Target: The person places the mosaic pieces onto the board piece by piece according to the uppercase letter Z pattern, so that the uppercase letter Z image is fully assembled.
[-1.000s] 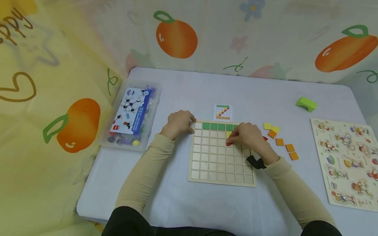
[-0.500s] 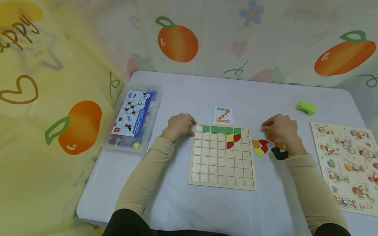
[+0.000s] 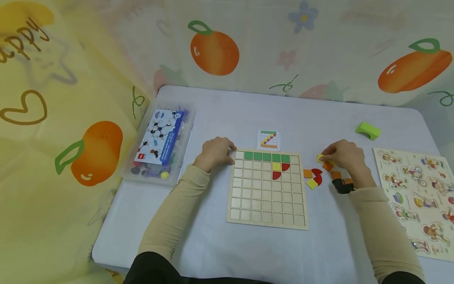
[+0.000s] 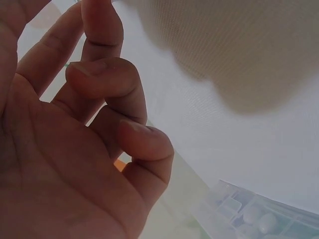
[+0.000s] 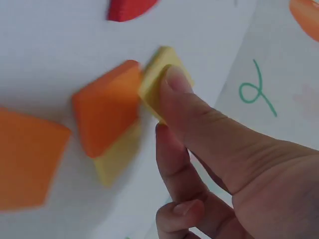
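My right hand [image 3: 345, 157] pinches a yellow square tile [image 5: 162, 74] between thumb and finger, to the right of the board. Beside it an orange tile [image 5: 107, 109] overlaps another yellow tile [image 5: 117, 154]. My left hand [image 3: 215, 153] rests at the upper left corner of the wooden grid board [image 3: 266, 225], thumb and a fingertip at its edge. In the left wrist view its other fingers [image 4: 144, 139] are loosely bent, with nothing in the palm. On the board lie a row of green squares [image 3: 267, 157], one yellow square [image 3: 276, 166] and two red quarter-circles [image 3: 276, 175].
A pattern card [image 3: 268, 140] lies behind the board. Red pieces [image 3: 318, 180] and several orange and yellow tiles lie to its right. Farther right are a green arch block [image 3: 367, 130] and a picture puzzle board [image 3: 422, 197]. A clear kit box [image 3: 159, 142] stands at left.
My right hand has left a red quarter-circle on the board and moved right to the loose tiles, where it has taken a yellow tile. My left hand stays at the board's corner.
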The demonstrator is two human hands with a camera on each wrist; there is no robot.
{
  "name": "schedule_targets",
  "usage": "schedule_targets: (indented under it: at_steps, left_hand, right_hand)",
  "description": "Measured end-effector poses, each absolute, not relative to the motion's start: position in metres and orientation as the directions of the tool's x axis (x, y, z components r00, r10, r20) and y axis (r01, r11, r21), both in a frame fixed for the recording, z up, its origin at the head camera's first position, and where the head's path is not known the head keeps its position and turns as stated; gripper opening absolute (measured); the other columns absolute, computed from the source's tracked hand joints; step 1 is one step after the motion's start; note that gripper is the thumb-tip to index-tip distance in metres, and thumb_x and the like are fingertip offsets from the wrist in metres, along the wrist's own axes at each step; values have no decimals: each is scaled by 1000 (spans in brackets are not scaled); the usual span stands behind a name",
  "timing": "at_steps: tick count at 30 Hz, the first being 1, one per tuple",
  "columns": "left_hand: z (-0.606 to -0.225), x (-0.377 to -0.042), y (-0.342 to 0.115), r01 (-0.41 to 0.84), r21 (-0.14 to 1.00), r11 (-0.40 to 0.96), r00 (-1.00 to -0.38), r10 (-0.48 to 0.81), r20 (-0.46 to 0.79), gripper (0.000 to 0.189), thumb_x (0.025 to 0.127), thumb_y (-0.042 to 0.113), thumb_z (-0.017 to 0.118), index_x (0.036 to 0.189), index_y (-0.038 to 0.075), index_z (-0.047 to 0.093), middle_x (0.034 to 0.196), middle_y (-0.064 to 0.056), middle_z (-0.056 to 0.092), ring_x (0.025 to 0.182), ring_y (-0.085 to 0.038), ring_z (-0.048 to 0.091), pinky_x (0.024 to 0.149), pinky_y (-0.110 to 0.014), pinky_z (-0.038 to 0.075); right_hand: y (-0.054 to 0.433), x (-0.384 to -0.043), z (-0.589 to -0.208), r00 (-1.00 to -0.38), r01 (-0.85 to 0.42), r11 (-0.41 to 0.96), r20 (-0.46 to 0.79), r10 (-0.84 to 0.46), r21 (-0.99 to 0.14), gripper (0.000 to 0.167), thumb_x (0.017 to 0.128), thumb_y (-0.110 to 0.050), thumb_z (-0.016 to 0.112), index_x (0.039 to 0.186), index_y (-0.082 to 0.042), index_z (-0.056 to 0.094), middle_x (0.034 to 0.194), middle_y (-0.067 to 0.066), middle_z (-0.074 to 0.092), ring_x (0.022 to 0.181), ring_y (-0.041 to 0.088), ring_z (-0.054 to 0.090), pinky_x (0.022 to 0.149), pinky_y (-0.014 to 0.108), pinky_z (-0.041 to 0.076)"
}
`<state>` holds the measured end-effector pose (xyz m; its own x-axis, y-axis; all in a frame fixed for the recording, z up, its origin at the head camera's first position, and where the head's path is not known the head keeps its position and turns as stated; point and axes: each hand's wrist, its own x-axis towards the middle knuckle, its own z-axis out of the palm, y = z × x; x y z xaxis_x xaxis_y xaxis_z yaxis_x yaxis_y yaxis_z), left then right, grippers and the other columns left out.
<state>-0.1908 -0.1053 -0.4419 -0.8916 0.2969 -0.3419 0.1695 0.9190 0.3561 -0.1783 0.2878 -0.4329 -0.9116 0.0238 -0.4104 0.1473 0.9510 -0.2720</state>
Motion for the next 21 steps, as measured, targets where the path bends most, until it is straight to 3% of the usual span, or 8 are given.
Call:
schedule_targets:
  at_steps: [9, 17, 21]
  left_hand:
    - [-442, -191, -107, 175, 358, 917, -894, 300, -333, 52, 83, 29, 88, 132, 21, 72, 114, -5, 78, 116, -32, 70, 93, -48, 57]
    - [-444, -191, -107, 175, 364, 915, -891, 304, -336, 52, 83, 30, 87, 133, 21, 72, 125, -5, 75, 119, -32, 69, 93, -48, 57]
    - [-445, -191, -107, 178, 363, 915, -892, 306, -334, 52, 83, 30, 87, 133, 21, 72, 117, -4, 76, 115, -32, 70, 92, -47, 58]
  right_hand:
    - [265, -178, -422, -930, 92, 905, -361, -71, -416, 38, 94, -35, 76, 112, -1, 76, 121, 26, 70, 98, 35, 57, 74, 32, 43]
    - [218, -170, -424, -919, 14, 875, -352, -180, -483, 33, 94, -30, 76, 109, -1, 79, 122, 26, 72, 110, 39, 59, 91, 49, 50]
    - [196, -165, -426, -905, -66, 855, -329, -268, -515, 27, 94, -26, 76, 105, -2, 81, 111, 20, 78, 106, 35, 65, 89, 45, 52]
